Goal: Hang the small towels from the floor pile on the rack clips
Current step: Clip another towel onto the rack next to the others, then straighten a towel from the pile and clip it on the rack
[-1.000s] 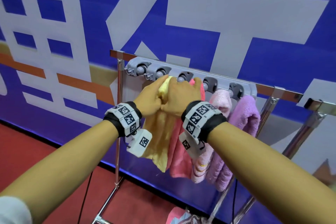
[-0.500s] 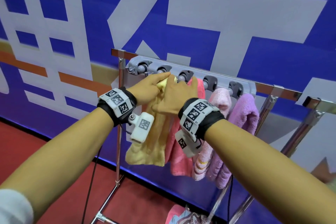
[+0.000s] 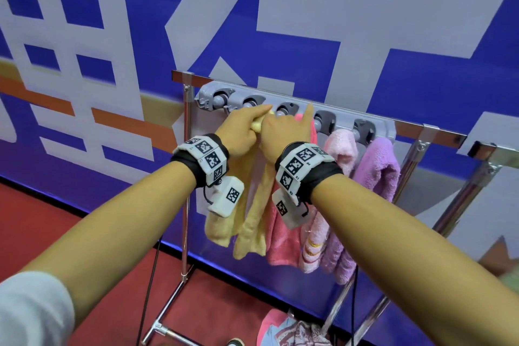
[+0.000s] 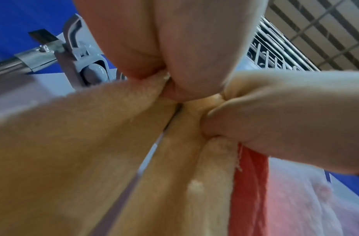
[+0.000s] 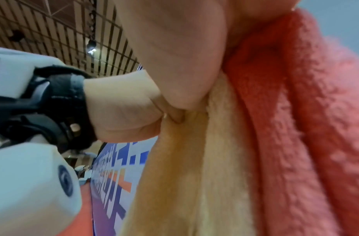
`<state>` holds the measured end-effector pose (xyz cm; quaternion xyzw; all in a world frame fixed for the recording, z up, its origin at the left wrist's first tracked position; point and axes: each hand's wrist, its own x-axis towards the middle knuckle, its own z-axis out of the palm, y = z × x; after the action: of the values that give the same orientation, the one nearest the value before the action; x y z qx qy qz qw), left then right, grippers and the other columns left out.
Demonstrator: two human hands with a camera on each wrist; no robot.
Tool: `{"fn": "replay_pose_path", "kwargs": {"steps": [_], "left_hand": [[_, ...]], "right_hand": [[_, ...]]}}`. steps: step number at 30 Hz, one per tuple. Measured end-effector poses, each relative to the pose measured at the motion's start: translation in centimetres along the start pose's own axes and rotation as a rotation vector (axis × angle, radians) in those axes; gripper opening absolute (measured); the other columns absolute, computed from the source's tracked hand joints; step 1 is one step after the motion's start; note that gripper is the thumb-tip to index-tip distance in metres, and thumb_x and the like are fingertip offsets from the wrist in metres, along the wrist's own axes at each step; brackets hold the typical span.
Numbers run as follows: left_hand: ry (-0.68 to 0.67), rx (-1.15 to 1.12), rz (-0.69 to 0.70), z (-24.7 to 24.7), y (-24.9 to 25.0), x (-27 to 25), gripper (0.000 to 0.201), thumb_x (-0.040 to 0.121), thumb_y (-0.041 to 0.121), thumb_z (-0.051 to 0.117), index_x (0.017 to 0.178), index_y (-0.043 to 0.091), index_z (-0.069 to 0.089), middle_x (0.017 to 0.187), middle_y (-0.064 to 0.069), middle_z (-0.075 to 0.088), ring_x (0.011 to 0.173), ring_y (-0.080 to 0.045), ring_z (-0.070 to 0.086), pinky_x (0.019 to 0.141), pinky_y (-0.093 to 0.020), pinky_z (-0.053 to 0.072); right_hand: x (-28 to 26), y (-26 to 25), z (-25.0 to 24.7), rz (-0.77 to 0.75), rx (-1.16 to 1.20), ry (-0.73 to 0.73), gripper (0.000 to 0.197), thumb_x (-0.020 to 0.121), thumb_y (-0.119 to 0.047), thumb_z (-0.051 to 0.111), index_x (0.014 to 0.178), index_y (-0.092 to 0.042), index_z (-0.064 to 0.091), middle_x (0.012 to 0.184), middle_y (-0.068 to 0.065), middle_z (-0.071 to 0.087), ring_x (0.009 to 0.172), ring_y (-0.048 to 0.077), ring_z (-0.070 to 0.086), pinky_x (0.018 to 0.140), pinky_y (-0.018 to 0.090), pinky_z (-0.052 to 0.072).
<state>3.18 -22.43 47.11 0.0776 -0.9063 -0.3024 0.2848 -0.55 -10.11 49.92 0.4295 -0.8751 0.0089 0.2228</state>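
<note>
Blue banner overhead; wrist views show hands (image 4: 194, 67) pinching yellow towel (image 4: 83, 151).

Both hands (image 3: 259, 132) have risen — yellow towel (image 3: 250, 222) bunched nearer the clips (image 3: 251, 102).

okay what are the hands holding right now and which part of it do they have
Both hands hold the yellow towel by its bunched top end, just under the rack clips. The left hand and right hand pinch it side by side; the rest hangs free.
</note>
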Motion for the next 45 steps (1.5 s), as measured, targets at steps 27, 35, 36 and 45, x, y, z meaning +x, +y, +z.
{"fn": "replay_pose_path", "kwargs": {"steps": [27, 35, 36, 45], "left_hand": [[0.077, 0.295, 0.103, 4.2, 9.4, -6.5, 0.072, 0.072, 0.04, 0.053, 0.142, 0.029, 0.043, 0.152, -0.009, 0.034, 0.138, -0.031, 0.034, 0.114, -0.049, 0.029], [-0.007, 0.373, 0.187, 11.7, 14.1, -9.3, 0.078, 0.072, 0.056, 0.047, 0.144, 0.027, 0.041, 0.152, -0.015, 0.033, 0.139, -0.034, 0.034, 0.111, -0.056, 0.032], [-0.03, 0.393, 0.194, 12.8, 14.4, -9.8, 0.078, 0.073, 0.056, 0.047, 0.145, 0.026, 0.04, 0.152, -0.015, 0.033, 0.14, -0.034, 0.033, 0.111, -0.055, 0.031], [-0.296, 0.408, 0.124, 23.7, 13.1, -15.1, 0.084, 0.07, 0.057, 0.045, 0.149, 0.03, 0.034, 0.158, -0.015, 0.023, 0.144, -0.034, 0.025, 0.112, -0.058, 0.026]], "right_hand": [[-9.9, 11.1, -2.5, -0.104, 0.113, 0.075, 0.058, 0.08, -0.052, 0.054, 0.13, -0.023, 0.051, 0.125, 0.006, 0.056, 0.117, 0.032, 0.051, 0.084, 0.045, 0.048], [-17.8, 17.7, -1.5, -0.009, 0.025, -0.028, 0.066, 0.081, -0.062, 0.056, 0.137, -0.028, 0.046, 0.137, 0.007, 0.042, 0.125, 0.031, 0.042, 0.073, 0.042, 0.043], [-18.9, 18.3, -1.0, -0.005, 0.024, -0.049, 0.069, 0.082, -0.063, 0.056, 0.139, -0.028, 0.044, 0.139, 0.008, 0.041, 0.127, 0.032, 0.041, 0.075, 0.044, 0.045], [-27.4, 22.3, 6.9, 0.068, 0.097, -0.217, 0.068, 0.081, -0.06, 0.057, 0.137, -0.025, 0.043, 0.144, 0.007, 0.038, 0.131, 0.032, 0.038, 0.083, 0.051, 0.049]]}}
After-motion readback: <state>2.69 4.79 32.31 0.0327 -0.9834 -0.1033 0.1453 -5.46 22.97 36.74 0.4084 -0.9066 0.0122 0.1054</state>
